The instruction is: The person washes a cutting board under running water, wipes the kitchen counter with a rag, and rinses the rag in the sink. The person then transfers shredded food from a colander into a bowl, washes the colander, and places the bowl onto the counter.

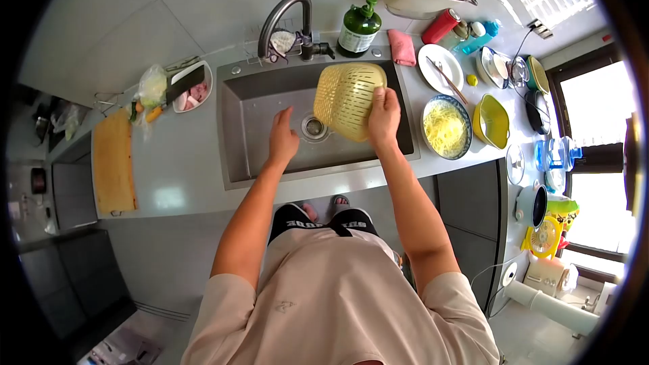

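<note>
A pale yellow slotted colander is tilted on its side above the right half of the sink. My right hand grips its right edge, thumb on the near face; the other fingers are mostly hidden behind it. My left hand hangs over the sink's left half, holding nothing, its fingers stretched out and apart from the colander. Between the two, the drain strainer shows at the sink bottom. To the right stands a patterned bowl of pale yellow shreds.
Behind the sink are a faucet and a green pump bottle. On the right sit a pink cloth, a white plate with utensils and a yellow-green basket. Leftward are a meat dish and a cutting board.
</note>
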The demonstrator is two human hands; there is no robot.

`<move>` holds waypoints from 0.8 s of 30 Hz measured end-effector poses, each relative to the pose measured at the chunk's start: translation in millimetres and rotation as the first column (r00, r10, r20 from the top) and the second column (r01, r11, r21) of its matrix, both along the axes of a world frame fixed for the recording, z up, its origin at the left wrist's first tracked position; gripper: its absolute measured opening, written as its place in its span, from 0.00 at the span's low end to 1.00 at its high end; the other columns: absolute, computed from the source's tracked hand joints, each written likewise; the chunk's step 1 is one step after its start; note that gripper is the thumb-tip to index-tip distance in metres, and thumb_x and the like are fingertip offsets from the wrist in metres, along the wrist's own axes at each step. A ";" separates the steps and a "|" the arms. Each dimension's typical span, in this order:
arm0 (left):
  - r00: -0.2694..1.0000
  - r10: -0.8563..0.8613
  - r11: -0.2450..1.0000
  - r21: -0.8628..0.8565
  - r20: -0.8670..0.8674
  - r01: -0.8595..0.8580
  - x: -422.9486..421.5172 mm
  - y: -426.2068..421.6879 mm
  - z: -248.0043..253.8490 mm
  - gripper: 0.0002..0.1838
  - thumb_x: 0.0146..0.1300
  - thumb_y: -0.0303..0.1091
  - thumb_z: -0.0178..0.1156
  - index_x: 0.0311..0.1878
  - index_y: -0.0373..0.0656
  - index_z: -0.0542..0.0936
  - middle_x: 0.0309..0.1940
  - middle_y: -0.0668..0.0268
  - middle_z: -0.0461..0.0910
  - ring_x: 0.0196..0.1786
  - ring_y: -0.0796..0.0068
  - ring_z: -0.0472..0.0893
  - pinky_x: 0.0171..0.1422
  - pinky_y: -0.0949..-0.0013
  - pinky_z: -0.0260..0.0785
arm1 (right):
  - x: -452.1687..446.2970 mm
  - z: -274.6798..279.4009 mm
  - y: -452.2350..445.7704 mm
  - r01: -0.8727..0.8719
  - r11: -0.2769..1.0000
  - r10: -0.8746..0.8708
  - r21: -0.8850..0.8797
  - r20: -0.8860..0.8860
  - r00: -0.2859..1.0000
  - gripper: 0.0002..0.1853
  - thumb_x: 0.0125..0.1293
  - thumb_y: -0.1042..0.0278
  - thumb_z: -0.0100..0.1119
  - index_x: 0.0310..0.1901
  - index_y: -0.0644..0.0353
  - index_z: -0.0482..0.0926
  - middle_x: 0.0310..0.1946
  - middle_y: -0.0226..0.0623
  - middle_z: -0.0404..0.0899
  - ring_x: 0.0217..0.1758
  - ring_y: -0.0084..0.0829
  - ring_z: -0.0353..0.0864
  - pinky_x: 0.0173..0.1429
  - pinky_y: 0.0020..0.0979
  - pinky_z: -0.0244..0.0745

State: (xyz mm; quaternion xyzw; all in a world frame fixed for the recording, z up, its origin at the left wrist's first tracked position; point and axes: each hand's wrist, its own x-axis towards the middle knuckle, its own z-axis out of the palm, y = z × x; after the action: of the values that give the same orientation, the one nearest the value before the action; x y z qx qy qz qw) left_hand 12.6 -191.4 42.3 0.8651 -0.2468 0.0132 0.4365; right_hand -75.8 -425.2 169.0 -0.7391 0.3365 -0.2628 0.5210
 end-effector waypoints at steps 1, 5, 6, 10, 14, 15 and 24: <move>0.999 0.030 0.999 0.013 -0.044 -0.029 -6.3 1.5 3.8 0.37 0.59 0.12 0.54 0.75 0.38 0.72 0.71 0.47 0.74 0.72 0.41 0.75 0.74 0.52 0.73 | -2.7 1.6 -1.7 0.052 0.998 -0.049 -0.028 0.095 0.994 0.21 0.86 0.50 0.51 0.48 0.65 0.78 0.35 0.45 0.84 0.38 0.32 0.82 0.46 0.39 0.78; 0.997 0.072 0.997 0.002 -0.009 -0.072 -26.5 4.8 8.4 0.35 0.59 0.12 0.55 0.73 0.38 0.74 0.70 0.47 0.75 0.71 0.41 0.76 0.74 0.52 0.72 | -21.1 -114.0 -18.1 -0.130 0.974 0.045 -0.186 -0.401 0.915 0.21 0.86 0.51 0.52 0.47 0.65 0.78 0.39 0.53 0.83 0.42 0.49 0.82 0.53 0.47 0.78; 0.996 0.086 0.996 0.006 -0.003 -0.086 -34.3 7.3 12.8 0.35 0.59 0.12 0.55 0.73 0.38 0.74 0.70 0.47 0.75 0.71 0.41 0.76 0.74 0.52 0.72 | -26.5 -94.7 -11.9 -0.052 0.996 0.021 -0.074 -0.367 0.930 0.22 0.85 0.51 0.52 0.46 0.68 0.76 0.41 0.59 0.82 0.43 0.59 0.80 0.56 0.51 0.77; 0.987 0.159 0.984 0.074 0.018 -0.160 -66.2 25.2 30.2 0.35 0.59 0.12 0.56 0.73 0.38 0.74 0.69 0.47 0.76 0.71 0.42 0.76 0.74 0.52 0.73 | -24.0 -33.4 -18.2 0.010 0.999 -0.002 -0.040 0.182 0.983 0.19 0.87 0.53 0.49 0.46 0.63 0.76 0.34 0.41 0.79 0.35 0.32 0.75 0.45 0.39 0.75; 0.979 0.206 0.976 0.073 -0.002 -0.205 -83.0 36.8 31.7 0.35 0.58 0.12 0.56 0.73 0.38 0.74 0.69 0.47 0.76 0.71 0.42 0.76 0.74 0.51 0.73 | -28.1 -123.4 -26.6 -0.247 0.946 0.147 -0.208 -0.403 0.903 0.21 0.85 0.49 0.53 0.45 0.62 0.76 0.37 0.43 0.83 0.40 0.33 0.80 0.49 0.38 0.78; 0.977 0.212 0.974 0.078 -0.003 -0.211 -90.1 41.2 28.2 0.35 0.58 0.12 0.56 0.73 0.38 0.74 0.69 0.47 0.76 0.71 0.42 0.76 0.74 0.51 0.73 | -32.5 -120.6 -23.5 -0.253 0.946 0.155 -0.202 -0.405 0.901 0.21 0.85 0.49 0.53 0.45 0.62 0.76 0.37 0.43 0.83 0.40 0.33 0.80 0.49 0.38 0.78; 0.964 0.257 0.966 0.024 -0.073 -0.256 -88.6 89.6 11.5 0.33 0.60 0.12 0.55 0.71 0.37 0.76 0.65 0.47 0.79 0.67 0.45 0.80 0.70 0.52 0.75 | -35.6 -90.3 48.9 -0.287 0.951 0.243 -0.118 -0.294 0.924 0.17 0.85 0.50 0.51 0.50 0.58 0.77 0.43 0.55 0.87 0.47 0.66 0.84 0.51 0.58 0.77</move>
State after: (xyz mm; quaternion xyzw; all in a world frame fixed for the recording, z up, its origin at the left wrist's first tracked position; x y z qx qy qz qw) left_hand -76.0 -101.8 53.8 0.8926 -0.1161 0.0351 0.4342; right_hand -111.4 -376.4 78.7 -0.8462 0.2805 -0.1101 0.4394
